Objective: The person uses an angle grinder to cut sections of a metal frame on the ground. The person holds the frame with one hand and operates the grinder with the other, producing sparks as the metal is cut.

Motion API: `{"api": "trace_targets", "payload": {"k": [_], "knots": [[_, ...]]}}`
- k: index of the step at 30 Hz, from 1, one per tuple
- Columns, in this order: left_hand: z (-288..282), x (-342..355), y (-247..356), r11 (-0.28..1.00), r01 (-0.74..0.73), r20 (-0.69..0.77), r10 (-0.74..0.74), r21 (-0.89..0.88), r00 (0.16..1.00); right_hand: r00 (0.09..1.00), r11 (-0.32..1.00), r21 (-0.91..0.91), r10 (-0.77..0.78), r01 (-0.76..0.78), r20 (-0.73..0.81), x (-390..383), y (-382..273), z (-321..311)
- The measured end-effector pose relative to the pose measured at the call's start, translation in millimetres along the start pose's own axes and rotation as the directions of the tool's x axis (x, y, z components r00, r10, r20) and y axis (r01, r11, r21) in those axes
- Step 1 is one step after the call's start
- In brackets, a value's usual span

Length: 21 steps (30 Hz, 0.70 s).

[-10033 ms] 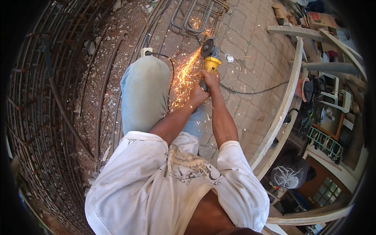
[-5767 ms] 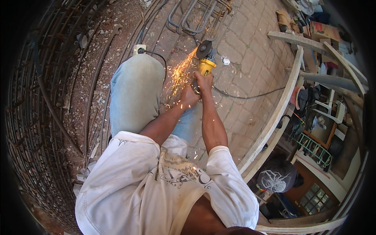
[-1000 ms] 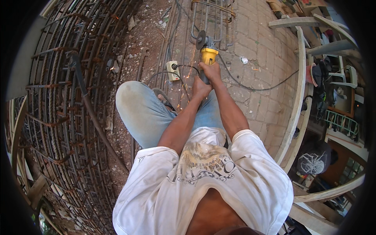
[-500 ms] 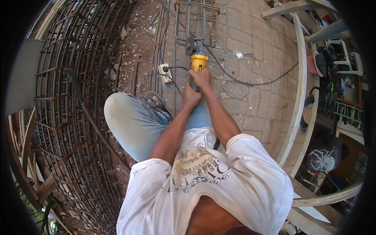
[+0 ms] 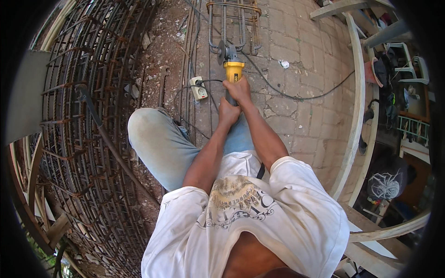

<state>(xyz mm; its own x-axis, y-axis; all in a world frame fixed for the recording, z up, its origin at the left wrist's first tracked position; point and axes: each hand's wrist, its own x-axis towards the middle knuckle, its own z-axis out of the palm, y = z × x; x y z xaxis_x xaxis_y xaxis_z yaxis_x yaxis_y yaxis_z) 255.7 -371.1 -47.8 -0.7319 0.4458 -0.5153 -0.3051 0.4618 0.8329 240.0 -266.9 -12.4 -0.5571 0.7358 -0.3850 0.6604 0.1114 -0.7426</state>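
A yellow and black angle grinder [image 5: 234, 70] points away from me between my arms. My right hand [image 5: 238, 90] is closed around its body just behind the yellow housing, with my left hand [image 5: 228, 111] closed on the dark handle end below it. The cutting disc [image 5: 221, 53] stands on edge at the grinder's front, by the lower end of bent steel bars [image 5: 240, 27] lying on the ground; I cannot tell whether it touches them. A cream power socket [image 5: 200, 92] with cables lies left of my hands. No sparks show.
Bundled rusty rebar cages [image 5: 83, 153] fill the left side beside my bent knee [image 5: 153, 139]. Long bars and rubble run along the brick paving [image 5: 306, 129]. Pale timber frames [image 5: 348, 153] line the right, with plastic chairs [image 5: 403, 62] and clutter beyond them.
Sparks streamed from the disc in older frames and faded a second ago; none show now. The grinder moved slightly left since then. My left knee swung outward compared with the oldest frames, uncovering the socket.
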Motion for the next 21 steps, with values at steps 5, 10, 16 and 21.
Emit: {"api": "trace_targets", "payload": {"k": [5, 10, 16, 21], "knots": [[0, 14, -1, 0.997, 0.077, 0.014, -0.078, 0.025, 0.997, 0.999, 0.999, -0.020, 0.038, -0.038, -0.006, 14, -5, 7], [-4, 15, 6, 0.998, 0.057, 0.014, -0.058, 0.033, 0.998, 0.998, 0.999, -0.016, 0.038, -0.039, -0.047, 19, -6, 12], [-3, 19, 6, 0.999, 0.035, -0.012, -0.035, 0.003, 0.999, 0.997, 0.999, -0.025, 0.026, -0.027, -0.071, 18, -11, 11], [-2, 24, 7, 1.000, 0.024, -0.003, -0.024, -0.012, 1.000, 1.000, 1.000, 0.014, 0.007, -0.007, -0.007, 20, -14, 7]]}}
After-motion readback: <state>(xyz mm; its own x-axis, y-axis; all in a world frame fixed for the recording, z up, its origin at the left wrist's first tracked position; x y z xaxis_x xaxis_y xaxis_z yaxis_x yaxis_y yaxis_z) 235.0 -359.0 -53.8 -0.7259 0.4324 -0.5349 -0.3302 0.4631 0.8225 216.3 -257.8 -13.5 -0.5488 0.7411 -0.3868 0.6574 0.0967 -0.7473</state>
